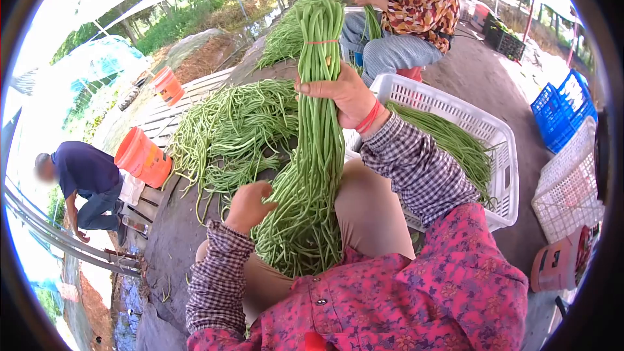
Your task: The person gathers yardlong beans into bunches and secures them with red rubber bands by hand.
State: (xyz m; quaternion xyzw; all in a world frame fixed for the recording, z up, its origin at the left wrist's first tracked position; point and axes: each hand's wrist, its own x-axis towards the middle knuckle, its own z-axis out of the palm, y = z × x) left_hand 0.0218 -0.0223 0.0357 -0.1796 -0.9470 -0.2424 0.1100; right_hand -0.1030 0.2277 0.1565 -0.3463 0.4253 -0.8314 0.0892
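Note:
My right hand is wrapped round an upright bundle of long beans, raised in front of me. A red rubber band circles the bundle above my fingers, and red bands loop my right wrist. The bundle's lower end hangs into a heap of long beans between my knees. Beside that heap, on its left, is my left hand. Its fingers are loosely bent with the thumb apart, and I see nothing held in it; the fingertips are partly hidden.
Loose long beans lie ahead on the left, and another pile beyond. At my right stands a white crate containing beans. Orange buckets stand left. One person sits ahead handling beans; another bends over at left.

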